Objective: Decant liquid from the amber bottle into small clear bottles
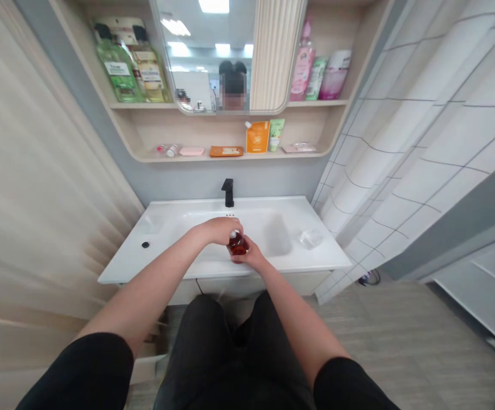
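Note:
A small dark red-brown bottle with a pale top is held over the front part of the white washbasin. My right hand wraps round the lower body of the bottle from the right. From the left, my left hand is curled closed against the bottle's upper part, beside the pale top. Its fingertips are partly hidden, so the exact grip is hard to see. Behind both hands stands a black faucet.
Above the basin, a wooden cabinet holds a mirror, green mouthwash, a pink pump bottle and an orange pouch. A clear plastic item lies on the basin's right side. A curtain hangs at left.

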The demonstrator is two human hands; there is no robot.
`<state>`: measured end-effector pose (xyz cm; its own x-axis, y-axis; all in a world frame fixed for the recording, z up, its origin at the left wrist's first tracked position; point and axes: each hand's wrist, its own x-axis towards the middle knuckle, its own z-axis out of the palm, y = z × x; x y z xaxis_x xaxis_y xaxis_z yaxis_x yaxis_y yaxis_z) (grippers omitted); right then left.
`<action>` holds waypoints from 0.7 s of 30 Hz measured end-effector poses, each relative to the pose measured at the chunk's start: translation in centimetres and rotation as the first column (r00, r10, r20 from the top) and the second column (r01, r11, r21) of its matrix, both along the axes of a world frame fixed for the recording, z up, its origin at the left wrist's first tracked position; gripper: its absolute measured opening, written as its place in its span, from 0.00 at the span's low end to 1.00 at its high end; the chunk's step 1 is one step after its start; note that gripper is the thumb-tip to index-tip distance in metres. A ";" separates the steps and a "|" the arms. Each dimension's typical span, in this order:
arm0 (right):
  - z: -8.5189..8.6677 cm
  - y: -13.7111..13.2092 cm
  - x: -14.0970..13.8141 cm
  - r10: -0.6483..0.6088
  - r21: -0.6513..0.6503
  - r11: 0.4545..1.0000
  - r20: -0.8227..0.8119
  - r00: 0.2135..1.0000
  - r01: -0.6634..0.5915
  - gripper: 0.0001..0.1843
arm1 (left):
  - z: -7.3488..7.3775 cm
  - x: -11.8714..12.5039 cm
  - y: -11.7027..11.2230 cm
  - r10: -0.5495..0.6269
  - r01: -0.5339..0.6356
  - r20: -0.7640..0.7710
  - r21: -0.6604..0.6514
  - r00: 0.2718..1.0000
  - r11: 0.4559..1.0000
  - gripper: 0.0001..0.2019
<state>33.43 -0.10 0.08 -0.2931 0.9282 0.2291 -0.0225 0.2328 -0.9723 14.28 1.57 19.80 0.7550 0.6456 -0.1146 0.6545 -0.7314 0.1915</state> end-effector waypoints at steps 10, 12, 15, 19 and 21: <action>-0.4 0.0 0.1 -0.003 0.026 1.000 0.016 1.000 0.002 0.47 | -1.3 1.1 -1.3 0.363 -0.363 0.021 0.108 0.932 0.925 0.22; -0.4 0.0 0.1 0.000 0.025 1.000 0.003 1.000 0.000 0.47 | -1.2 1.1 -1.0 0.310 -0.313 0.042 0.086 0.950 0.946 0.23; -0.2 -0.1 0.1 0.016 0.010 1.000 -0.009 1.000 -0.016 0.46 | -0.9 0.7 -0.6 0.227 -0.229 0.080 0.018 0.971 0.973 0.35; 0.1 -0.3 0.1 0.013 0.004 1.000 -0.011 1.000 -0.013 0.45 | -0.4 0.3 -0.7 0.193 -0.192 0.097 -0.014 0.977 0.981 0.37; 0.1 -0.4 0.1 0.009 0.005 1.000 -0.012 1.000 -0.009 0.45 | -0.2 0.4 -1.0 0.273 -0.277 0.092 0.032 0.958 0.960 0.31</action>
<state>33.51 -0.48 0.21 -0.2987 0.9244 0.2371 -0.0364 0.2373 -0.9708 14.70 0.52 19.56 0.5531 0.8328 -0.0239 0.8143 -0.5343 0.2270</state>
